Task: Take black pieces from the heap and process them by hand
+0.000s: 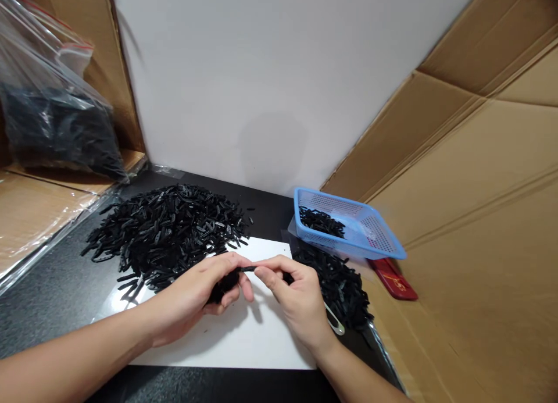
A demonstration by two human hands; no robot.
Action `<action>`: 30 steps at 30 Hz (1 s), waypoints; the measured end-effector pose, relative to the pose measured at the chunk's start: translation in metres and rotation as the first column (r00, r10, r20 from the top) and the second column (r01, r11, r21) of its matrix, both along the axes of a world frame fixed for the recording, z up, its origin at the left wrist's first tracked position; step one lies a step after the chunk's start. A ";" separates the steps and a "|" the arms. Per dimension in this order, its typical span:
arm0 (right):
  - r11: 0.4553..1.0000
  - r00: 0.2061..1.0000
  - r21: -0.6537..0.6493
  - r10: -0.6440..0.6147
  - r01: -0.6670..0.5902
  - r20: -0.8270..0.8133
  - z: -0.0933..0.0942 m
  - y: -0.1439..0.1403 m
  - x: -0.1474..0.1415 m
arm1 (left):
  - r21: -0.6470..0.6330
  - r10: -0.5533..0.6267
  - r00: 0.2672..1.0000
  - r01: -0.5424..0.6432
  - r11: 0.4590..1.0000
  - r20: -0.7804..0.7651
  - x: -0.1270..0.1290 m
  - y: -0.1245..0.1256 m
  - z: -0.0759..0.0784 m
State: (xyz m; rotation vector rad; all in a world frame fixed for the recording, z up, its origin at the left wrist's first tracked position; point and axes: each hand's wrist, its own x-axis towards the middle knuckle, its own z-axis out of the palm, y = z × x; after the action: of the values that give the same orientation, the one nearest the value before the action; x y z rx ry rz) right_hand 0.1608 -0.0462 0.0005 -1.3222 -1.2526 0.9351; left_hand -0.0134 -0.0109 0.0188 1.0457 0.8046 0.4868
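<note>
Both my hands meet over the white sheet [244, 339] on the dark table [52, 292], working one thin black strip [248, 268] pulled from a clump. To do this well, I judge I should keep the strip level between the two pinches, pull along its length and not twist, and keep the rest of the clump tucked in the palm so nothing spills onto the sheet. My left hand [192, 301] is curled nearly closed around a small bundle of black pieces [223, 286], thumb and forefinger pressed together on the near end of the strip. My right hand [300, 301] has thumb and forefinger pinched tight on the other end, other fingers folded under; something pale, a loop or clip [335, 323], pokes out below that hand, whether I hold it or it just lies there I cannot tell. The strip sits between the two fingertip pinches, just above the sheet, not touching it as far as I can see. Big heap of black pieces [165, 231] lies behind my left hand, partly on the sheet. A smaller heap [340, 284] sits just beside my right hand. Blue mesh basket [370, 240] behind it holds a few more pieces. Red flat object [394, 281] near the basket. Clear bag of black parts [52, 118] far left on cardboard [479, 176].
</note>
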 end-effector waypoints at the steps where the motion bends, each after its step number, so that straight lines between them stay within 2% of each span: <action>1: 1.000 1.000 0.001 -0.007 0.007 0.000 0.000 0.000 0.001 | -0.028 0.008 1.000 -0.007 1.000 0.006 0.000 0.000 0.000; 4: 1.000 1.000 0.003 -0.020 0.020 -0.006 0.001 0.000 0.002 | -0.070 0.033 0.999 -0.030 0.997 0.039 -0.001 0.000 0.000; 9: 0.999 0.999 0.015 -0.049 0.049 -0.008 0.003 0.000 0.002 | -0.036 0.042 0.994 -0.038 0.999 0.102 0.000 0.000 -0.006; 17: 0.997 0.998 0.034 -0.066 0.066 0.009 0.000 -0.001 0.003 | 0.003 0.033 0.998 -0.034 0.999 0.048 0.001 0.002 -0.001; 21: 0.997 0.995 0.055 -0.064 0.061 0.071 -0.001 -0.001 0.002 | 0.016 0.089 0.995 -0.090 0.996 0.049 0.002 0.004 -0.003; 23: 0.996 0.982 0.083 -0.060 0.046 0.181 0.002 0.000 0.007 | 0.032 0.102 0.993 -0.104 0.994 0.062 0.001 0.005 -0.006; 25: 0.996 0.928 0.091 -0.037 0.003 0.371 0.007 0.003 0.021 | 0.041 0.117 0.991 -0.119 0.992 0.061 0.001 0.006 -0.010; 27: 0.999 0.823 0.017 0.028 -0.046 0.568 0.011 0.007 0.041 | 0.039 0.131 0.990 -0.133 0.990 0.054 0.000 0.006 -0.012; 28: 0.999 0.761 -0.038 0.055 -0.040 0.647 0.013 0.008 0.051 | 0.035 0.135 0.989 -0.137 0.990 0.054 0.000 0.006 -0.012; 30: 0.998 0.643 -0.060 0.023 0.036 0.766 0.015 0.011 0.066 | 0.028 0.138 0.989 -0.140 0.990 0.060 0.000 0.006 -0.012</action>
State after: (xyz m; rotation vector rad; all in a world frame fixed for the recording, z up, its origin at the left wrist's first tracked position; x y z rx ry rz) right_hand 0.2270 -0.0355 0.0150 -1.8797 -1.8617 0.3751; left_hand -0.0130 -0.0049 0.0065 1.0049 0.8235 0.6482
